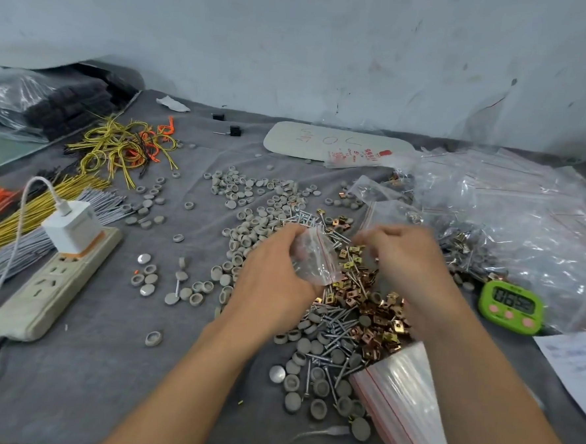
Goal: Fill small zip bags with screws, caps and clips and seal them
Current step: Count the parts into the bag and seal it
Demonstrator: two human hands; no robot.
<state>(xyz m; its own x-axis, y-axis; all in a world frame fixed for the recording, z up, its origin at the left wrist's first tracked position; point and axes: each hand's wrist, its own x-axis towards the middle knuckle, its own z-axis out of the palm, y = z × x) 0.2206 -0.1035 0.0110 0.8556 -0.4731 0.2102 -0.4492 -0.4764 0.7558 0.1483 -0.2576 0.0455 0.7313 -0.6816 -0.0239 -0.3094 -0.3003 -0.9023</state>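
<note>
A grey cloth covers the counter [97, 374], which runs back to a scuffed, pale blue-grey wall [295, 43]. At the far left corner lies a clear plastic sack of black parts [51, 104]. In front of it, straight bundles of orange, yellow and grey wire [17, 218] lie side by side. A beige power strip [51, 286] rests partly on them, with a white charger [73, 227] plugged into its far end. Behind, a loose tangle of yellow and orange wires [124, 146] sits on the cloth.

Grey caps [251, 202] are scattered across the middle of the counter. Over their near edge the left hand [274, 272] holds a small zip bag [313, 254], its fingers curled round the clear plastic, with the red seal strip turned towards the other hand. Just beside and below the bag lie a heap of gold and copper clips [365, 301] and silver screws [333, 330], mixed with more caps.

The right hand [409, 260] hovers over the clips near the bag's mouth. It is blurred, so I cannot tell whether its bent fingers pinch anything.

A white card [330, 143] with red writing lies by the wall. Near the front edge a stack of empty zip bags [400, 400] fans out. Farther right stand a green timer [511, 307], a big heap of what seem to be filled bags [525, 215] and a printed sheet [574, 362].
</note>
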